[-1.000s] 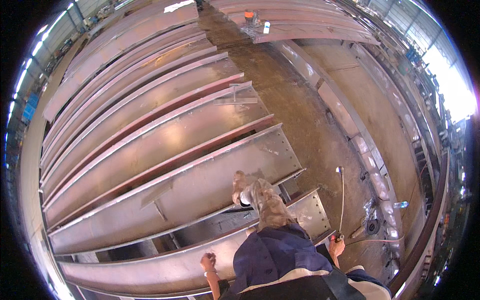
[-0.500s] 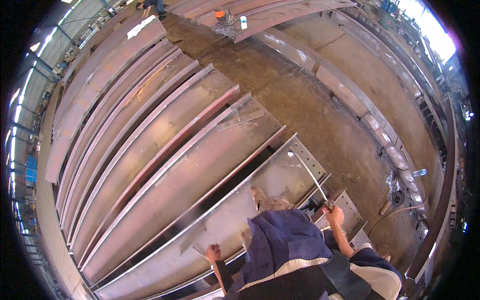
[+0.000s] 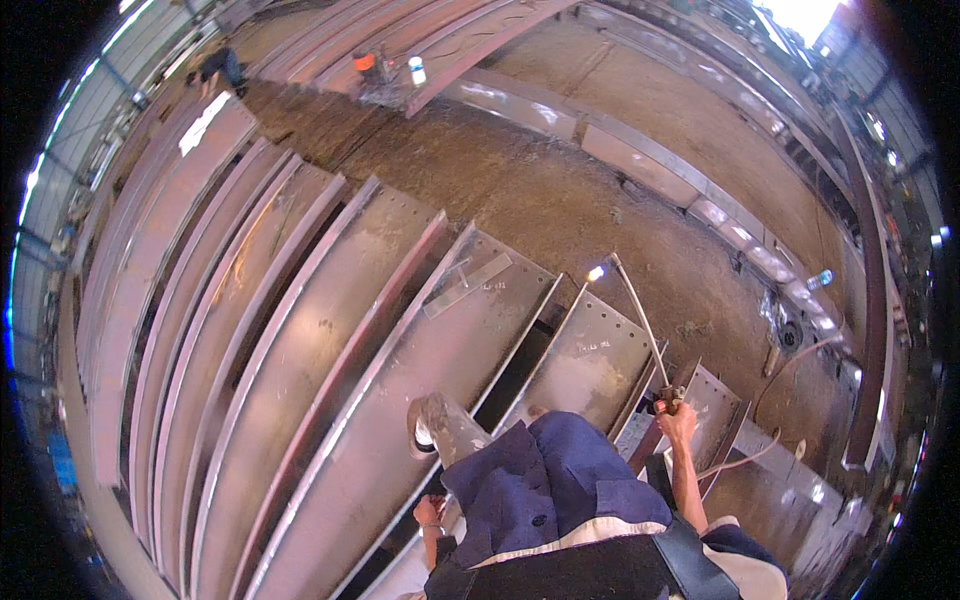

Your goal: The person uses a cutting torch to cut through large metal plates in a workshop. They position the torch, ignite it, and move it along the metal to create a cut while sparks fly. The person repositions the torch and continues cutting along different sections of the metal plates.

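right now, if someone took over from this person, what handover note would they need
Right hand: gripping a long cutting torch, its lit tip at the far end of a steel beam.
Left hand: low beside the body, near the beam edge; what it holds cannot be told.
One boot stands on the wider beam.
Hose trails right.
No finished cut can be made out.
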`<action>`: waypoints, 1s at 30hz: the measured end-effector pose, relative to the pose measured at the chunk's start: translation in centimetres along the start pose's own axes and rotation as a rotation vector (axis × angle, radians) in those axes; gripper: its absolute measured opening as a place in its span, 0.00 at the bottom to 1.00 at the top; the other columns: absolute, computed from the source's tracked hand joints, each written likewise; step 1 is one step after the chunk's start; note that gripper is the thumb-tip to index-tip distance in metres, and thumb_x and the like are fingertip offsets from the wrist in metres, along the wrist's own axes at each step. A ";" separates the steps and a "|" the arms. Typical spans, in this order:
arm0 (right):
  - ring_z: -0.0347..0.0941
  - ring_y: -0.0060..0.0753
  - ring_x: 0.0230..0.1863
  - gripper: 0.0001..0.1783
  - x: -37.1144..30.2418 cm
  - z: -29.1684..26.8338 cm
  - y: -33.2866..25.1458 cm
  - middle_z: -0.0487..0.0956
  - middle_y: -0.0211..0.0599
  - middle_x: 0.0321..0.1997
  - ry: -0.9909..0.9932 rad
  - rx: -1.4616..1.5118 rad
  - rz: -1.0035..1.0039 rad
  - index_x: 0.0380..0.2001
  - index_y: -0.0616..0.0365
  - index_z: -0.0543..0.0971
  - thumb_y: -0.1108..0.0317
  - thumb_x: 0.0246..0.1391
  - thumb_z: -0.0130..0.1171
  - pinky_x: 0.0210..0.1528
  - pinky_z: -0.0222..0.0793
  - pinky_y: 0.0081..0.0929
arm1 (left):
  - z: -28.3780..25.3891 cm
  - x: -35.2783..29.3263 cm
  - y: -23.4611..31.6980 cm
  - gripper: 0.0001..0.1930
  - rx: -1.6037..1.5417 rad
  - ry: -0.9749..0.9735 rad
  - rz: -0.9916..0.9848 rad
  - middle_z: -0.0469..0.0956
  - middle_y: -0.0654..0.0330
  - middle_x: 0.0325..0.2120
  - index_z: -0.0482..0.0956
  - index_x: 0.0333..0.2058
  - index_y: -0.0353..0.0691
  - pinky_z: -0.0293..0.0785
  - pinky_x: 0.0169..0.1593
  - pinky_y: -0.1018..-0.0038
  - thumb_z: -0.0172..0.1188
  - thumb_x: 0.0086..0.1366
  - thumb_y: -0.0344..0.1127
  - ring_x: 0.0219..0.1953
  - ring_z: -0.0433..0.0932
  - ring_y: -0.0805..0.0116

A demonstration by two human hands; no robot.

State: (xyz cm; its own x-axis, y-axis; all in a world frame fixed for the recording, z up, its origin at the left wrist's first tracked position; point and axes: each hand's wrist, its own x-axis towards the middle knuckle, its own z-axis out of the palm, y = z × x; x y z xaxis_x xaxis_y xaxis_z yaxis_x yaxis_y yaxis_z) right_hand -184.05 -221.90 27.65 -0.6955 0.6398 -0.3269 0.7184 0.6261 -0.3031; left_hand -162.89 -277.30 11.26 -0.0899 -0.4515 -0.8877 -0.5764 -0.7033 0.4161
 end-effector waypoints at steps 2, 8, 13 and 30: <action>0.77 0.58 0.35 0.14 -2.9 -0.4 -2.2 0.80 0.54 0.28 0.094 -0.011 -0.020 0.31 0.56 0.83 0.61 0.41 0.63 0.38 0.70 0.48 | -0.7 4.9 4.8 0.11 0.032 -0.144 -0.059 0.80 0.51 0.26 0.76 0.26 0.32 0.79 0.27 0.67 0.49 0.58 0.33 0.26 0.81 0.57; 0.77 0.56 0.34 0.20 -16.4 1.5 -15.6 0.80 0.50 0.29 0.216 0.045 0.044 0.33 0.53 0.83 0.55 0.36 0.72 0.36 0.71 0.45 | 1.8 17.3 26.3 0.12 0.532 -0.218 0.003 0.81 0.59 0.25 0.78 0.29 0.41 0.72 0.24 0.73 0.49 0.61 0.40 0.26 0.82 0.67; 0.76 0.54 0.35 0.20 -24.5 4.3 -28.4 0.79 0.47 0.26 0.256 -0.046 -0.175 0.29 0.52 0.81 0.52 0.34 0.70 0.36 0.70 0.46 | 4.3 22.4 44.9 0.10 0.560 -0.479 0.209 0.78 0.61 0.27 0.77 0.29 0.41 0.71 0.28 0.77 0.52 0.61 0.40 0.30 0.78 0.69; 0.76 0.57 0.28 0.12 -34.1 10.7 -48.5 0.77 0.50 0.21 0.035 0.285 -0.479 0.18 0.58 0.77 0.61 0.35 0.65 0.29 0.68 0.48 | 15.9 -14.7 51.3 0.33 0.271 -1.645 0.627 0.70 0.48 0.55 0.61 0.61 0.34 0.61 0.62 0.64 0.40 0.71 0.58 0.58 0.67 0.57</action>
State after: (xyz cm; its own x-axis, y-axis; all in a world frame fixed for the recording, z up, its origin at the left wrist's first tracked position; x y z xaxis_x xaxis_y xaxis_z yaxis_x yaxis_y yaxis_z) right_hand -195.06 -278.83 43.95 -0.9414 0.3310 -0.0647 0.2932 0.7081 -0.6424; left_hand -204.03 -298.00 42.49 -0.8704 0.4905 0.0426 -0.2292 -0.4803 0.8467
